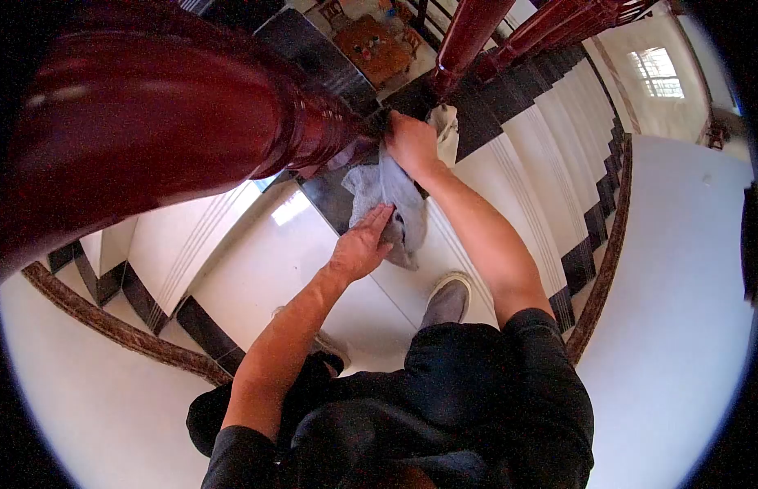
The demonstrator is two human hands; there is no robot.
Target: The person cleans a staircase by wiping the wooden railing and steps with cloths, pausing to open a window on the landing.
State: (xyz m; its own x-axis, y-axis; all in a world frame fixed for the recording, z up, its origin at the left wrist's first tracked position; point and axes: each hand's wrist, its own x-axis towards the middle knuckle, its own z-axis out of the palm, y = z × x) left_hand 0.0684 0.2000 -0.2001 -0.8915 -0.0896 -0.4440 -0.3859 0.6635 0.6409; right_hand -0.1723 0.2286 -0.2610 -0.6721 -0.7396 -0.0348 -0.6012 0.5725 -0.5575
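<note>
A grey cloth hangs in folds over the dark edge of the stair landing, at the foot of a glossy dark-red newel post. My right hand is closed on the cloth's upper end, close to the base of the post; its fingertips are partly hidden. Lower down, my left hand lies against the cloth with its fingers stretched out and its thumb apart. Just beyond my right hand, a cream-coloured cloth or bag sits by the foot of a baluster.
White steps with black edging run up to the right, and more steps lie at left. A brown skirting follows the white wall. Far below, past the railing, stands a wooden table. My shoe rests on the landing.
</note>
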